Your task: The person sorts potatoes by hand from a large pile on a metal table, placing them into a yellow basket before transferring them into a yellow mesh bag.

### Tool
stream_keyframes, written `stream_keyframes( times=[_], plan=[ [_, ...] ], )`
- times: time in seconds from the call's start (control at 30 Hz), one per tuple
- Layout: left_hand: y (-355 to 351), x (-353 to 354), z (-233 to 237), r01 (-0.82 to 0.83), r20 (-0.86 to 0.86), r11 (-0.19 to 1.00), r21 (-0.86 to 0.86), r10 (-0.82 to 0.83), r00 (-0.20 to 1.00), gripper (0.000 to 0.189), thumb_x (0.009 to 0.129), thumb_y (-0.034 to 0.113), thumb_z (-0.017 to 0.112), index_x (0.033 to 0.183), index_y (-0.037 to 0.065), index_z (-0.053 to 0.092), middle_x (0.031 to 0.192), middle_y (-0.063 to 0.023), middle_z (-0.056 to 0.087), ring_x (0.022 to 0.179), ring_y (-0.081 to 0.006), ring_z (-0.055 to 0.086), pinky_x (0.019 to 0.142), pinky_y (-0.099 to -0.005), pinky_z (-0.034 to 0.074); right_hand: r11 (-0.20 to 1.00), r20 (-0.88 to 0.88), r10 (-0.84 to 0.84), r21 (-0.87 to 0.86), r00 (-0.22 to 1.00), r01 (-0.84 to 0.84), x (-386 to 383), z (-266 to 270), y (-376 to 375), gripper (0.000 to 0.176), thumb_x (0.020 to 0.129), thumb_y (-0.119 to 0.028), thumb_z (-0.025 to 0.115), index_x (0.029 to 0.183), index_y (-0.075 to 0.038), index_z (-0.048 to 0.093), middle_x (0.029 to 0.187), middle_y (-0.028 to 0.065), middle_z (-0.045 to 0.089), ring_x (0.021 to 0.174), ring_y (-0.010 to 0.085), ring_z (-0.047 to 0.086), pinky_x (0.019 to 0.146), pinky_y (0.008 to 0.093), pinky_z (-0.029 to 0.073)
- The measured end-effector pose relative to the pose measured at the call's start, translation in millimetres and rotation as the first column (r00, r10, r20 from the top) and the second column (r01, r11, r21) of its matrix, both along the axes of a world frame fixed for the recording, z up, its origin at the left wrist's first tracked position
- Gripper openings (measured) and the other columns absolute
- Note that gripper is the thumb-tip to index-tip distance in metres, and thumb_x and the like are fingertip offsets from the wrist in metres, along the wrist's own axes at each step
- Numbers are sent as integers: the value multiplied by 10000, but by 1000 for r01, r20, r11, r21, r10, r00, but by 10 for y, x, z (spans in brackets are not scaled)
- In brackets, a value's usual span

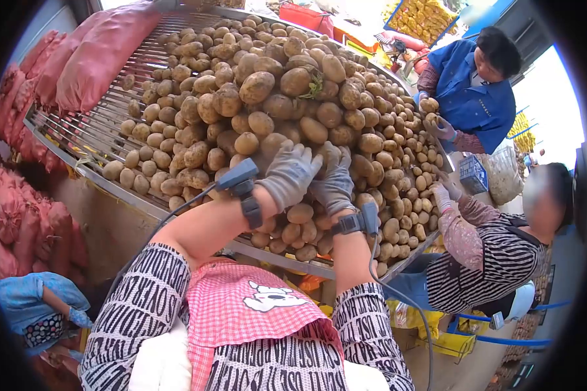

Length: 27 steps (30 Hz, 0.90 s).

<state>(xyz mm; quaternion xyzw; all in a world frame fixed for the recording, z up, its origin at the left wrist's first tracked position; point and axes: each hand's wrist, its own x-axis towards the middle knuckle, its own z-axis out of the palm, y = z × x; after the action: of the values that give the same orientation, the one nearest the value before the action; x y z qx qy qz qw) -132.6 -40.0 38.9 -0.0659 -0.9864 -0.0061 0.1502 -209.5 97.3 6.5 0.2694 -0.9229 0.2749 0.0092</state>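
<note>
A large heap of brown, soil-dusted potatoes (257, 88) lies on a slatted metal table (114, 107) before me. My left hand (289, 174), in a grey glove, reaches into the front of the heap with its fingers curled over a potato. Close beside it on the right, my right hand (334, 186), also gloved, has its fingers bent down against the potatoes, their dusty tips pressed among them. What lies beneath both palms is hidden. A green sprig (313, 85) rests on top of the heap.
Pink mesh sacks (104, 55) lie on the table's far left, and more sacks (26, 221) are piled beside it. Two co-workers (479, 98) handle potatoes along the right edge. Another person (42, 300) is at lower left. A blue crate (473, 173) stands right.
</note>
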Motion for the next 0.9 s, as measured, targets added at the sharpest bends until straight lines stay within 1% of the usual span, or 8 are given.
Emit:
stream_keyframes(
  times=[0.27,0.33,0.37,0.4,0.47,0.57,0.73,0.9],
  plan=[
    [-76,-488,493,27,558,998,-48,4,830,495,687,377,787,1091,102,709,1186,-130,630,1157,-297,563,994,-445,387,951,-185,-167,-290,969,108,28,-235,176,910,676,-183,798,1476,-212,365,1336,167,477,1205,354,556,1003,433,505],
    [-216,-501,623,83,317,993,84,-105,942,602,647,446,824,1143,127,706,1274,-199,593,1224,-352,532,1027,-475,393,726,65,-140,-671,988,147,98,-207,237,904,705,-68,735,1501,-225,336,1298,124,499,1130,278,587,951,374,524],
    [-278,-566,582,75,261,995,63,-89,961,659,629,481,834,1175,138,697,1320,-231,555,1271,-382,493,1063,-490,373,423,571,143,-774,808,472,185,-111,321,879,745,24,649,1522,-209,309,1250,95,532,1062,223,591,906,342,526],
    [-314,-660,521,69,206,996,50,-78,976,716,612,516,844,1206,148,689,1367,-262,516,1317,-412,454,1099,-505,352,224,494,344,-869,798,441,77,-362,547,839,791,2,607,1540,-194,285,1242,128,567,1070,244,613,879,373,549],
    [-318,-867,469,60,441,995,76,-87,893,762,599,551,854,1237,174,681,1418,-279,463,1363,-437,391,1124,-497,334,-133,384,693,-764,611,631,15,-640,828,783,828,-115,643,1536,-151,309,1335,181,551,1087,278,630,847,415,572],
    [-177,-893,526,68,456,998,-17,-53,889,752,586,561,860,1224,202,690,1302,-218,536,1244,-396,472,1037,-474,398,-354,97,840,-648,534,675,303,-241,916,717,880,-281,675,1506,-113,369,1440,221,482,1132,320,622,842,445,582],
    [-8,-854,454,158,359,980,-125,-104,928,677,569,582,844,1124,213,724,1169,-135,592,1134,-344,528,911,-457,432,-479,-152,871,-475,468,738,442,-109,1193,713,921,-442,669,1476,-79,409,1556,236,330,1219,361,573,876,467,568],
    [7,-815,392,104,414,993,-53,-73,907,755,601,516,878,1237,175,657,1227,-214,528,1160,-421,528,978,-480,464,-521,-242,854,-375,461,767,749,73,1349,789,906,-453,686,1511,-77,346,1610,237,210,1345,386,474,951,464,538]
  ],
)
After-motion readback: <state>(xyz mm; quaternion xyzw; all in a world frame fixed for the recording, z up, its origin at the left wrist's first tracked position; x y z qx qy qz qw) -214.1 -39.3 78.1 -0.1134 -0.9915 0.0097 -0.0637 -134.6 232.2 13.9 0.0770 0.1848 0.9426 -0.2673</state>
